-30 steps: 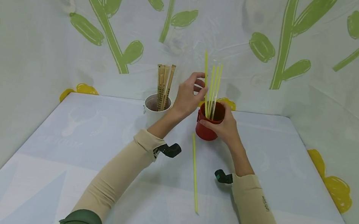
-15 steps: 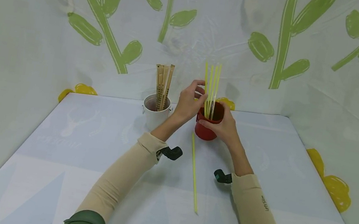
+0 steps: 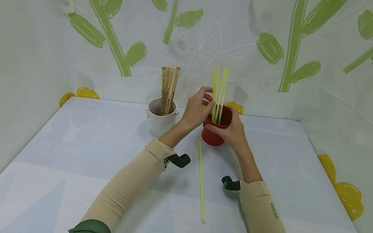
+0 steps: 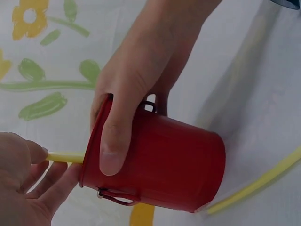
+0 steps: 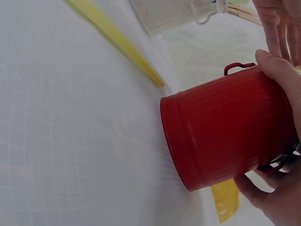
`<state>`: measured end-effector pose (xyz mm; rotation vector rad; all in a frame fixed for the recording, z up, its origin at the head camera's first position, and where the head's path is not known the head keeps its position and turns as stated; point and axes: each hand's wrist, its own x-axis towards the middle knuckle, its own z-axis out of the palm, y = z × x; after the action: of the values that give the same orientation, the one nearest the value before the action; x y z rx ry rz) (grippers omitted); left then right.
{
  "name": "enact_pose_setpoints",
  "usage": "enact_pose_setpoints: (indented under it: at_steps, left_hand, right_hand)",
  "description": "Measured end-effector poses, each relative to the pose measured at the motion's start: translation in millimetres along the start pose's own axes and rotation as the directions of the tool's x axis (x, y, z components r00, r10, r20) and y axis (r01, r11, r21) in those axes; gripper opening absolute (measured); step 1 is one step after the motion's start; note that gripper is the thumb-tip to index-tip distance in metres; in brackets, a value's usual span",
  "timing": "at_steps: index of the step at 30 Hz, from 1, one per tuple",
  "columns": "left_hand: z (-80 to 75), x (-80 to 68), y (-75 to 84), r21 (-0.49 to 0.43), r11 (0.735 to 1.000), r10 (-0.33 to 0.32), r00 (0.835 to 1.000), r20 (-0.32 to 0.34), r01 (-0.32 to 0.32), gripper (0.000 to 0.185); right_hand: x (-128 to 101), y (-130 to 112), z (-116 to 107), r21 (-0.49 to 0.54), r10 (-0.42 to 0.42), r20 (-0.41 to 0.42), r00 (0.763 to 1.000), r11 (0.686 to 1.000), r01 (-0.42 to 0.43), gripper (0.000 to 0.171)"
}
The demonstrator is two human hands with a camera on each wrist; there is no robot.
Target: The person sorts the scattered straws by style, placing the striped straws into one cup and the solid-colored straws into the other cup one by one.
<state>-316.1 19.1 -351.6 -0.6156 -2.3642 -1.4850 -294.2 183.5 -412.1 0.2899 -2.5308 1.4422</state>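
Thumb and fingers of my left hand (image 3: 196, 108) pinch a yellow drinking straw (image 4: 66, 157) just above the rim of a small red pail (image 3: 213, 137). The straw's lower end is inside the pail. My right hand (image 3: 236, 131) grips the pail from its right side, thumb across the near wall (image 4: 115, 141) and fingers on the far side. Several other yellow straws (image 3: 226, 82) stand upright in the pail; their lower ends are partly hidden. A single yellow straw (image 3: 201, 182) lies on the table in front of the pail.
To the left of the red pail stands a white pail (image 3: 161, 125) holding several brown paper-wrapped sticks (image 3: 169, 86). Both pails are near the back edge of the white-and-blue table (image 3: 71, 144). Behind rises a flower-printed sheet (image 3: 216, 29).
My left hand has moved down with the straw, which now stands lower in the red pail, about level with the others. The right hand stays on the pail.
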Motion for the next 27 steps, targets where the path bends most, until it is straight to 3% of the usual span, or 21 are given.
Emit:
enact_pose_setpoints:
  at_steps: [6, 13, 27]
  left_hand:
    - [2.1, 0.2, -2.9, 0.088, 0.996, 0.030, 0.999, -0.009, -0.029, 0.037]
    - [3.3, -0.6, -3.6, 0.112, 0.992, 0.052, 0.998, -0.029, -0.049, 0.036]
    - [-6.1, -6.9, -6.4, 0.173, 0.985, 0.018, 0.998, -0.054, -0.008, 0.024]
  right_hand:
    - [0.5, -0.9, 1.4, -0.008, -0.003, 0.004, 1.000, 1.000, 0.003, 0.090]
    - [-0.2, -3.3, 2.4, -0.004, 0.002, 0.007, 1.000, 1.000, -0.002, 0.088]
    - [0.2, -0.7, 0.9, -0.010, 0.010, 0.000, 1.000, 1.000, -0.010, 0.091]
